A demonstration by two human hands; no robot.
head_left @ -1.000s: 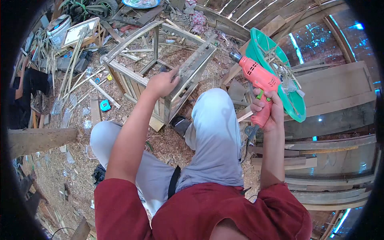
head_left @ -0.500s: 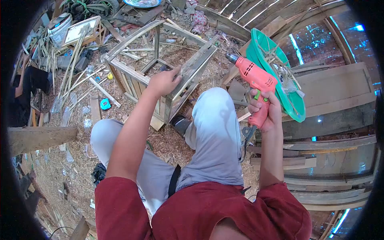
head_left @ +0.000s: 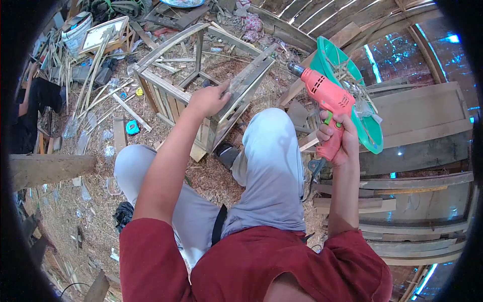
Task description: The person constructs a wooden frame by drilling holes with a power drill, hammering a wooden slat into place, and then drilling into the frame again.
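Observation:
My left hand (head_left: 210,102) is at the near corner of a wooden frame (head_left: 163,86), a box-like piece with slatted sides and an open top. Its index finger stretches out along the top rail, while the other fingers curl at the wood and are partly hidden. In my right hand (head_left: 341,135) is a red-orange power drill (head_left: 329,95), held by its handle with my fingers around the green trigger. The drill's chuck points up and left, apart from the frame. Whether a bit sits in the chuck I cannot make out.
A green basin (head_left: 372,133) with wood scraps leans on the right, beside stacked boards (head_left: 417,116). A turquoise tape measure (head_left: 132,127) lies among shavings and wood strips on the left. Another person's dark-clothed leg (head_left: 40,100) shows at the far left.
The drill and my right hand have shifted slightly right. My left hand stays at the frame's corner, with the index finger a little more extended.

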